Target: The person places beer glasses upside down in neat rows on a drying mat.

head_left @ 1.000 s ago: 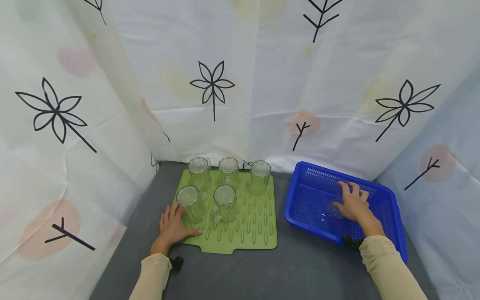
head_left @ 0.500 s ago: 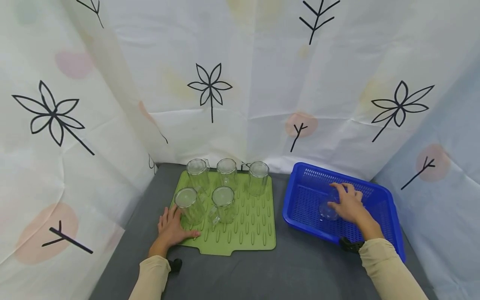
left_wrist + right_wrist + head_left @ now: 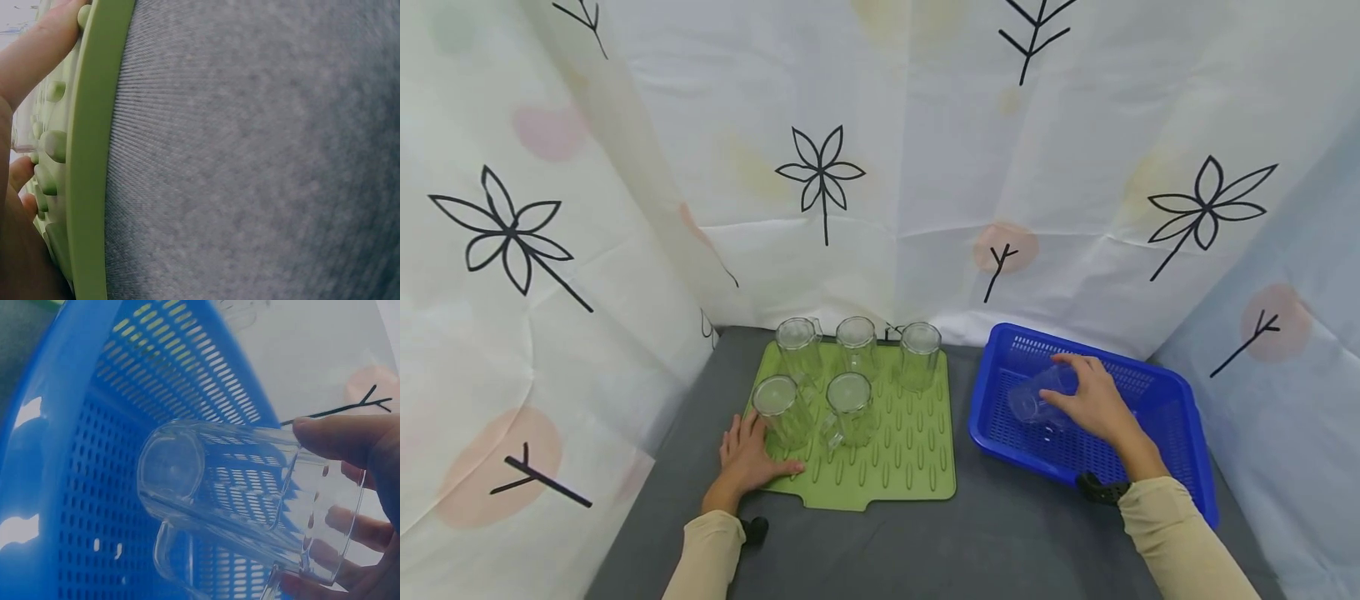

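Inside the blue basket, my right hand (image 3: pixel 1096 406) grips a clear glass mug (image 3: pixel 1030 400) near its mouth. The right wrist view has thumb and fingers around the rim of the mug (image 3: pixel 172 465), its base tipped away and its handle on the lower side. My left hand (image 3: pixel 748 458) rests on the left front corner of the green drying mat (image 3: pixel 910 475), fingers spread, thumb along the front. Close by its fingertips stands an upside-down glass mug (image 3: pixel 782 412). Another inverted mug (image 3: pixel 850 408) is to its right, with three more behind, including one mug (image 3: pixel 919 358) at the back right.
The blue plastic basket (image 3: pixel 1022 454) with slotted walls sits at the right on the grey cloth-covered table (image 3: pixel 940 550). A patterned white curtain (image 3: pixel 940 167) hangs behind and at both sides. Bare mat shows at the front right.
My right hand has shifted slightly left in the basket, and the mug has tilted, its base swinging leftward into clearer view. My left hand stays on the mat.
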{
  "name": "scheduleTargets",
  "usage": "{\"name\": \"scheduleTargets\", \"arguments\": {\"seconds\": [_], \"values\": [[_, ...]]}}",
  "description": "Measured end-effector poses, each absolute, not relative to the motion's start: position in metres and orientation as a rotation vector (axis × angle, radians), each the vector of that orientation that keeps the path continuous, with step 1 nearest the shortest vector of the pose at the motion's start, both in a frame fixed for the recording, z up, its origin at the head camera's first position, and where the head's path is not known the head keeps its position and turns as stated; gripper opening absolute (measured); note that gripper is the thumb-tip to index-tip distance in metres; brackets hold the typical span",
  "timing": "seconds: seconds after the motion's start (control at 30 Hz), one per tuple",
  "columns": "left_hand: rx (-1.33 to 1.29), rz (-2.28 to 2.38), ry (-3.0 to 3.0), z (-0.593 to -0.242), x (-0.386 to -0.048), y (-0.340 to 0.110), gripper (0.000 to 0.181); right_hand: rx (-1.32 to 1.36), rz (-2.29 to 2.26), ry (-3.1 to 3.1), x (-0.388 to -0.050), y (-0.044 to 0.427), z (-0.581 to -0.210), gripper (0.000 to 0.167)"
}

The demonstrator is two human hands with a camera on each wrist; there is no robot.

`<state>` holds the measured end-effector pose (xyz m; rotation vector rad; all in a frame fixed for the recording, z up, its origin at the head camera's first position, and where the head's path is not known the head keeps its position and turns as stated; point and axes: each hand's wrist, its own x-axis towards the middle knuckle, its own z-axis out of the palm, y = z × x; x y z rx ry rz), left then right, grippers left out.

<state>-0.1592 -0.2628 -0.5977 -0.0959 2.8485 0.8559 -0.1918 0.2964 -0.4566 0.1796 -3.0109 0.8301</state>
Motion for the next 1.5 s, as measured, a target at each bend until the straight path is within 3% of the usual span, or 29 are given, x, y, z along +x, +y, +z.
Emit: {"name": "scheduleTargets", "arguments": {"seconds": [0.9,1.5], "values": [[-0.112,0.815,2.819,-0.599,-0.161,-0.264,0.122,0.22,1.317,-2.713,-0.174,0.273,-0.419,0.064],[-0.093,0.882,2.869,-0.6,-0.161,-0.264,0.124,0.332,1.749,-2.464,-0.173,0.244,-0.423,0.054]]}}
